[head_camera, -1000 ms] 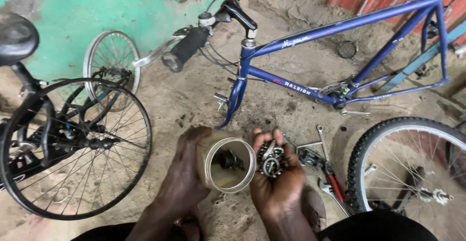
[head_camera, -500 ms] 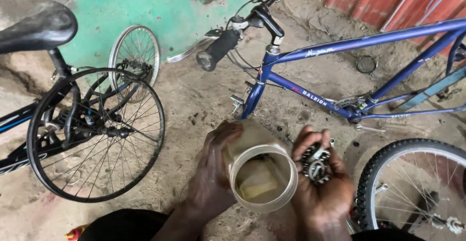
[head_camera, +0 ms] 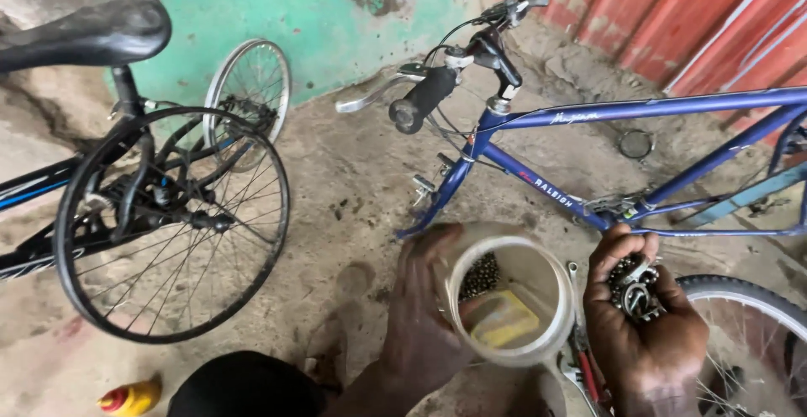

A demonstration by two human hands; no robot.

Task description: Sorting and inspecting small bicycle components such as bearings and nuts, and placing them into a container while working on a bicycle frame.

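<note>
My left hand (head_camera: pixel 420 316) grips the side of a clear plastic jar (head_camera: pixel 511 299), tilted with its mouth towards me. Inside the jar lie a yellow block and a heap of small dark metal balls. My right hand (head_camera: pixel 643 333) is beside the jar on the right, cupped around a handful of small greasy metal bicycle parts (head_camera: pixel 635 287). The two hands are a short way apart, low in the middle of the view.
A blue bicycle frame (head_camera: pixel 605 114) with handlebars lies across the dirt floor ahead. A black bicycle with wheel (head_camera: pixel 168 224) and saddle stands at left, a loose rim (head_camera: pixel 248 89) leans on the green wall. A tyre (head_camera: pixel 756 333) is at right, a yellow bottle (head_camera: pixel 130 398) bottom left.
The view has shifted closer and leftwards. The jar has tilted so its mouth faces me more. My right hand has moved slightly away from the jar, still holding the parts.
</note>
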